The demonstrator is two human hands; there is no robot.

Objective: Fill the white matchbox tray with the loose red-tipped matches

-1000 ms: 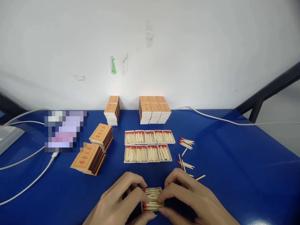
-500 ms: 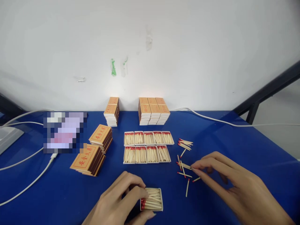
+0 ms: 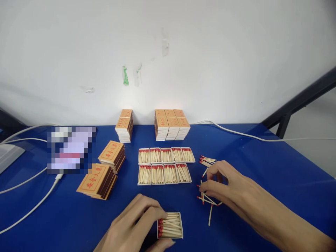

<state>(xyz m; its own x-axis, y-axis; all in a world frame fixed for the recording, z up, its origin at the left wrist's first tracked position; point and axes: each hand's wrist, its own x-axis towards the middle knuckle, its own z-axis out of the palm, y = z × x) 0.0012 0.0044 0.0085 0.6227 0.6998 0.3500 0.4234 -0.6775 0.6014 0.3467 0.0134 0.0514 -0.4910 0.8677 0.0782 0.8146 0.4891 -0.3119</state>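
Note:
My left hand (image 3: 140,224) steadies an inner matchbox tray (image 3: 170,225) on the table, fingers at its upper left and thumb along its near edge. Red-headed matches fill this tray, lying sideways with heads to the left. To the right, my right hand (image 3: 228,189) pinches at the loose matches (image 3: 206,197), thumb and fingertips close together. A red match head pokes out left of those fingertips; the rest of what they grip is hidden. Further back, two rows of filled matchbox trays (image 3: 164,174) stand side by side, heads pointing away from me.
Orange matchbox sleeves (image 3: 96,178) are stacked at the left. Closed matchboxes (image 3: 172,124) form a block by the wall (image 3: 210,63), with a smaller stack (image 3: 124,125) beside it. A blurred-out device (image 3: 72,147) with a white cable (image 3: 34,218) lies far left.
My right hand has moved left and slightly away from me, over the loose matches, shifting some of them. My left hand stays at the tray.

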